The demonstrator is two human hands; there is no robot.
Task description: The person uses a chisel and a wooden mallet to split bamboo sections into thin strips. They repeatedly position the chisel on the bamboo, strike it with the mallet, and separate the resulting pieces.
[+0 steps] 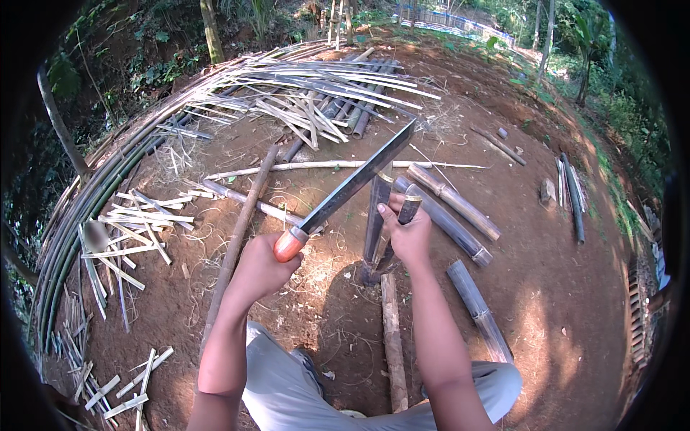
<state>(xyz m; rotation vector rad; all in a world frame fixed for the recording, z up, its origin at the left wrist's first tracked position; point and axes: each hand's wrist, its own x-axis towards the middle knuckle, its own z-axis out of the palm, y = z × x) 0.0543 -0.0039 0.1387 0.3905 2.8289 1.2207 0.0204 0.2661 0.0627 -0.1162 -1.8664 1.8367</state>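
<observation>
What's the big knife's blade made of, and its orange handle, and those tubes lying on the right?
Blade: probably steel, flat and dark grey with a paler edge.
Handle: painted wood or plastic, hard to tell; smooth and shiny.
Tubes: likely bamboo, smooth with ringed joints.

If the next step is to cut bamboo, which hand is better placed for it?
Probably the left hand: it holds the machete by its orange handle, with the blade pointing forward and rightward. The right hand is occupied, holding a dark bamboo piece.
</observation>
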